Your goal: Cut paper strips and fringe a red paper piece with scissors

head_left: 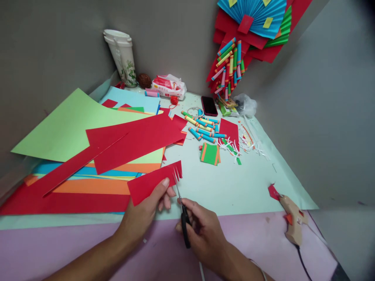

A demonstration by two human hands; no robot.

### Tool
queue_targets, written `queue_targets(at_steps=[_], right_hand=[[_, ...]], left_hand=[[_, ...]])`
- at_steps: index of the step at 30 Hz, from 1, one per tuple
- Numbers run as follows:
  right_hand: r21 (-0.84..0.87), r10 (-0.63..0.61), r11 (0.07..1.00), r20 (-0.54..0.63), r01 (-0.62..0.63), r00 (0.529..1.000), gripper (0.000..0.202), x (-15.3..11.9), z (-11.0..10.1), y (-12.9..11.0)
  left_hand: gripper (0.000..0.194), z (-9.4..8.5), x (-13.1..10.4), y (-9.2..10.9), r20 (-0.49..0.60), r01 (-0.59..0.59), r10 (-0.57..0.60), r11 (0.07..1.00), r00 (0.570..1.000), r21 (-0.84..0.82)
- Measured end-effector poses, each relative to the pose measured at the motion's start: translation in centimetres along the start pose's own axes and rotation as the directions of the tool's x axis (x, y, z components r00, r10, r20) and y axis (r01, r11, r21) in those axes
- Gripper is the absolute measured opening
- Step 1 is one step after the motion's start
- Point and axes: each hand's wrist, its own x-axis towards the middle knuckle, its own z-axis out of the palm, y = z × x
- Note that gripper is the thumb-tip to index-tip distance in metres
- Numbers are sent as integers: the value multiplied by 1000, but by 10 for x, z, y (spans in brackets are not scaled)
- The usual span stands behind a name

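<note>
My left hand [156, 195] pinches a strip of red paper [146, 181] from below, thumb on top. The strip's right end is cut into a short fringe. In my right hand [202, 224] is a pair of scissors [184, 224] with black handles. Their thin blades point up and lie at the fringed end of the strip, just right of my left fingertips. Behind the strip lies a larger red sheet [134, 140] with a long narrow red piece [79, 168] across the paper stack.
Green paper [55, 128] and orange paper [93, 186] lie at left. Rolled paper tubes [205, 127], green squares [209, 153], white shreds [231, 147] and a phone [209, 106] are beyond. A glue gun [294, 222] rests at right; a white cup [123, 58] stands at back left.
</note>
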Motion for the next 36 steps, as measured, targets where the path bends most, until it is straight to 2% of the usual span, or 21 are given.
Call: queue_targets(at_steps=[14, 23, 36], right_hand=[[-195, -109, 975, -8, 105, 994, 43, 1, -3, 0], [-95, 7, 995, -50, -11, 999, 42, 3, 1, -3], [-144, -81, 987, -43, 74, 996, 45, 2, -1, 0]], left_hand=[[41, -1, 1, -3, 7, 7, -6, 999, 1000, -36], [41, 4, -4, 0, 24, 32, -31, 999, 999, -34], [40, 4, -3, -2, 50, 21, -19, 998, 999, -53]])
